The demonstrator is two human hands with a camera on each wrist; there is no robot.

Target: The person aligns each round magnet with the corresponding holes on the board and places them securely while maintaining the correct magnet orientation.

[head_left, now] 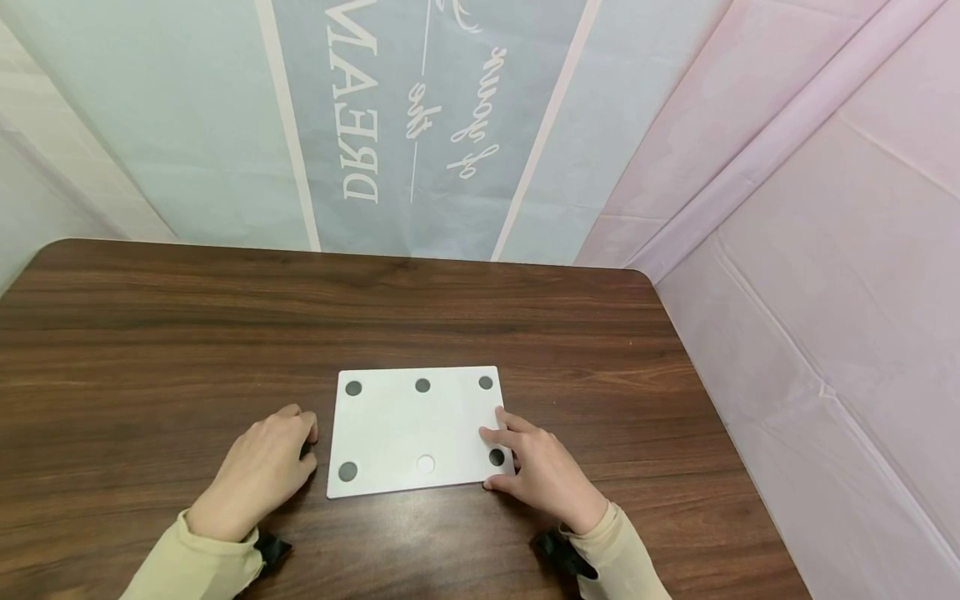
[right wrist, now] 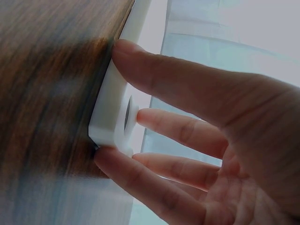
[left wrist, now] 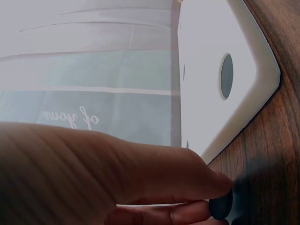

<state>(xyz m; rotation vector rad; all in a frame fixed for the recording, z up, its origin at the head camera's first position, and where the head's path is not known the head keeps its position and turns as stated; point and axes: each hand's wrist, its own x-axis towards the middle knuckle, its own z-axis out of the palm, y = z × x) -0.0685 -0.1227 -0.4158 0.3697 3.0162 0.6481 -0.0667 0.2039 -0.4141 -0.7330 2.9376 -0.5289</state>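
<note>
A white rectangular board lies on the brown wooden table. Several dark round spots dot its face, and a pale empty round recess sits at the middle of its near edge. To the left of the board, my left hand pinches a small dark round disc between thumb and fingers, low over the wood. At the board's near right corner, my right hand holds the board, its thumb at the near edge and its fingers over the right side, around a dark spot.
The wooden table reaches past the board on all sides, with rounded far corners. Behind it hangs a pale cloth with mirrored lettering, and a pinkish cloth wall runs along the right. Dark wrist straps show below both sleeves.
</note>
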